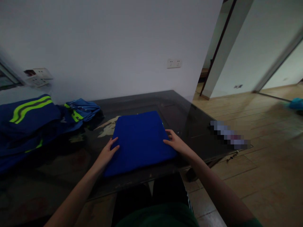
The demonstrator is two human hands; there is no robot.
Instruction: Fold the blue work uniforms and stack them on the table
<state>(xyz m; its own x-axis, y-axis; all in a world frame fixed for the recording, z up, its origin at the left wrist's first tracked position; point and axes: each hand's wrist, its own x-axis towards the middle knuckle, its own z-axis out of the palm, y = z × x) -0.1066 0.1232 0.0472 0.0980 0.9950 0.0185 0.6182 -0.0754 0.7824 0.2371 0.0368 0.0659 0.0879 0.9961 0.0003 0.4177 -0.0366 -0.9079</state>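
Note:
A folded blue cloth (142, 138), seemingly a garment, lies flat as a neat, nearly square bundle on the dark table (175, 104). My left hand (110, 150) rests at its left edge, thumb and forefinger spread apart on the fabric. Against the right edge is my right hand (174, 141), also with its fingers apart and the thumb on top of the cloth. The undersides of both hands are hidden. Neither hand is closed around the bundle.
Dark blue clothing with yellow-green stripes (30, 116) is heaped at the table's left, beside a lighter blue crumpled piece (86, 108). A blurred-out item (228, 135) lies near the right corner. A white wall with a socket (174, 63) stands behind; tiled floor (267, 164) extends right.

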